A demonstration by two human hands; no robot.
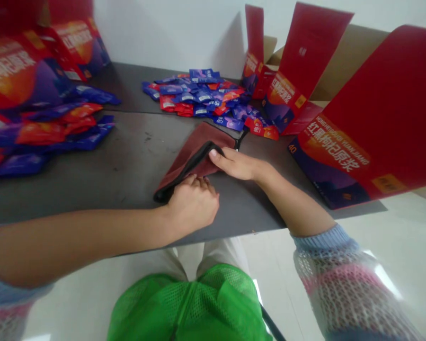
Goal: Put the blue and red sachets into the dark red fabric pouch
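Note:
A reddish-brown cloth (208, 135) with a black border lies partly folded on the grey table (128, 166), its near edge lifted. My left hand (195, 201) is closed in a fist at the near edge of the cloth, knuckles up, its fingertips hidden beneath the fingers' curl. The thumb of my right hand (237, 163) presses on the black border, and its other fingers go under the fold out of sight. A dark cord or loop sticks out at the cloth's far right corner.
Behind the cloth is a heap of blue and red sachets (202, 94). More sachets (71, 123) lie at the left beside red boxes (78, 42). Tall open red cartons (358, 142) stand along the right, one near the table's front edge.

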